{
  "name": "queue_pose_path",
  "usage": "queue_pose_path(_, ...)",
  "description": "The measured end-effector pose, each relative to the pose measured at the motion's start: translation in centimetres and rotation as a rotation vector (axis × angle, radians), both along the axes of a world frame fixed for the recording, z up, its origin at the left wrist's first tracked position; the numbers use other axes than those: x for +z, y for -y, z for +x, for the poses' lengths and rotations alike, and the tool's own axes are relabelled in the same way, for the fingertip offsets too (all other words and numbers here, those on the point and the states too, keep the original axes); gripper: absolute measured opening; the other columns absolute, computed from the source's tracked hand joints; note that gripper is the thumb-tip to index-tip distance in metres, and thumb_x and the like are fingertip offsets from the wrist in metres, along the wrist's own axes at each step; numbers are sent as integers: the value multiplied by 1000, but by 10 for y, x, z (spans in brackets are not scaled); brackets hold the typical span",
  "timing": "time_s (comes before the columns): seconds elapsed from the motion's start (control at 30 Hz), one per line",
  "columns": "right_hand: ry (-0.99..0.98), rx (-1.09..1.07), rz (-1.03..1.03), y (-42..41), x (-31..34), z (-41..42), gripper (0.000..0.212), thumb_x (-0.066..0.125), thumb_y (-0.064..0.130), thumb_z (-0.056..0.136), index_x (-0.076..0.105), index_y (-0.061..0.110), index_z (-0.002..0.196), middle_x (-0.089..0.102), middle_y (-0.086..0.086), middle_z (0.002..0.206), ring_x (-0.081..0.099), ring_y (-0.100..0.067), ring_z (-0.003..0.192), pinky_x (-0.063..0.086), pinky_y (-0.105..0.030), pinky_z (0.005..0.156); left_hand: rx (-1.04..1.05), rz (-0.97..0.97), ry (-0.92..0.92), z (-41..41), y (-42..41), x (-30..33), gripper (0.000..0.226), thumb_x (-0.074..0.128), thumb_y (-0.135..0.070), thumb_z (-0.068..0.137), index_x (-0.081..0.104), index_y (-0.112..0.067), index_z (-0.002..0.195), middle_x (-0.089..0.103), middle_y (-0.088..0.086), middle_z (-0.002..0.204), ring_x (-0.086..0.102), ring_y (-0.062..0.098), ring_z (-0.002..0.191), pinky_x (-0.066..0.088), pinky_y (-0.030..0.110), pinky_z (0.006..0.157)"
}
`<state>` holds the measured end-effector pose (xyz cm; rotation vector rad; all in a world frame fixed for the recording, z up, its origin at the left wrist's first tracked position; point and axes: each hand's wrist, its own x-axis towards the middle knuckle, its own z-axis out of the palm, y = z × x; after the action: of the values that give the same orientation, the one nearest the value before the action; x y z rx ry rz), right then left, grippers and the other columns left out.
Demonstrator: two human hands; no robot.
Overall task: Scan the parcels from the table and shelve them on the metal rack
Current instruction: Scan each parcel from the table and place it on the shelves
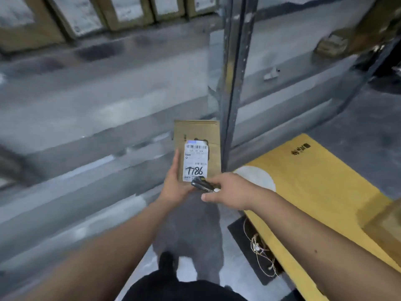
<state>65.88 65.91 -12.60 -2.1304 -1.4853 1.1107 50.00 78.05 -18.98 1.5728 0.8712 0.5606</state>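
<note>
My left hand [174,184] grips the near left edge of a flat brown cardboard parcel [196,132], held out in front of me. A white shipping label [196,162] on it carries barcodes and the handwritten number 7786. My right hand [231,191] holds a small dark object [200,184], a pen or a scanner, with its tip at the near edge of the label. The grey metal rack [233,72] stands just behind the parcel, its upright post to the parcel's right. The view is blurred.
A yellow table [314,181] lies at the right, with a brown box [388,224] at its right edge. A black mat and tangled cords [260,255] sit on the floor beside it. Small parcels [332,45] rest on a far rack shelf at the upper right.
</note>
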Motion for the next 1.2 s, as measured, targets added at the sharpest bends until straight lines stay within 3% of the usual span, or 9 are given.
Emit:
queue_pose_path(0.1,29,159,38,-45,17,-35,43,75,55,88,74,34,125,76,10,115,69,-15,107,55,-35,99,160,62,29,-49,-28,15,129,95,-1,67,14,-49,155,50,-39,132,55,-24,114,43,3,93)
queue_pose_path(0.27,37,321,71,-111,38,-94,42,76,51,90,72,42,131,76,13,113,69,-11,105,54,-32,100,336,107,115,-120,-71,40,124,87,19,66,23,-36,157,60,-22,132,65,-15,106,52,10,82)
queue_pose_path(0.4,59,365,84,-163,42,-144,41,75,55,88,72,43,128,74,11,94,66,-10,80,55,-31,81,383,241,107,-184,-112,51,115,89,12,69,34,-62,137,67,-40,116,64,-13,110,53,11,82)
queue_pose_path(0.5,63,404,88,-198,40,-191,37,75,51,91,72,41,127,73,8,96,63,-9,75,50,-27,70,418,286,114,-237,-143,48,120,88,13,70,38,-76,132,68,-34,122,67,-3,115,56,20,85)
queue_pose_path(0.6,116,450,111,-232,34,-237,41,75,52,92,72,35,129,73,9,109,66,-12,93,51,-25,75,447,310,129,-284,-172,43,117,82,21,70,36,-57,144,67,-31,127,66,-2,117,55,18,84)
queue_pose_path(0.67,122,460,111,-255,28,-266,44,75,54,91,72,35,131,72,9,113,66,-15,99,53,-27,81,454,322,124,-312,-191,37,120,79,25,71,39,-63,141,67,-34,125,66,-6,115,54,14,84)
queue_pose_path(0.93,123,439,64,-320,3,-342,36,76,49,91,74,33,122,64,13,92,61,-13,86,43,-24,67,461,263,37,-394,-262,7,123,86,16,70,28,-67,140,64,-40,122,61,-15,114,53,13,87)
queue_pose_path(1.07,117,428,31,-346,1,-355,40,77,54,89,75,30,121,69,7,96,64,-15,87,51,-31,78,491,162,57,-410,-281,-4,127,87,13,72,11,-26,165,60,-9,137,57,-26,104,48,3,79)
queue_pose_path(1.2,140,448,0,-363,0,-358,46,76,57,90,72,33,129,69,5,110,63,-13,92,52,-31,85,523,152,42,-414,-289,-14,121,87,8,75,14,-24,167,51,-8,148,55,-14,119,49,4,85)
